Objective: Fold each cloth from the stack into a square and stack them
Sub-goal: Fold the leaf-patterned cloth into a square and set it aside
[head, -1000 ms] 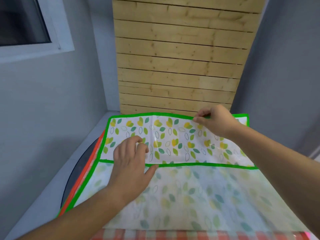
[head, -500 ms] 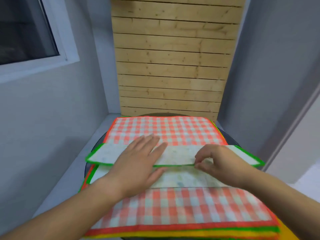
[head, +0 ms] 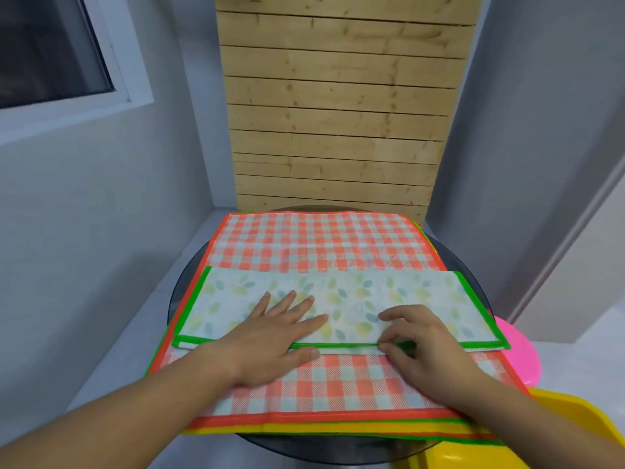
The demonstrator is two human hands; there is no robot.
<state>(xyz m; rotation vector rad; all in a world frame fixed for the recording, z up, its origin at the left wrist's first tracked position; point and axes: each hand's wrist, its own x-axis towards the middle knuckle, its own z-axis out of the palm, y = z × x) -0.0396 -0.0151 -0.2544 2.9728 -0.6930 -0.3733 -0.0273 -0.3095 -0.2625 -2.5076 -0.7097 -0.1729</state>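
Round dark table (head: pixel 321 448), wooden plank wall (head: pixel 338 113) behind, window (head: pixel 50 55) upper left, pink round object (head: pixel 521 353) right, yellow plastic object (head: pixel 575 421) nearer

Head view, forward-down, close overhead

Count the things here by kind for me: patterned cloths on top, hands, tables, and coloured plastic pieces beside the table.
Patterned cloths: 2 (folded leaf-print cloth, red checked cloth beneath; lower ones show edges only)
Hands: 2 (left hand, right hand)
Tables: 1 (round dark table)
Plastic pieces: 2 (pink piece, yellow piece)
Total: 7
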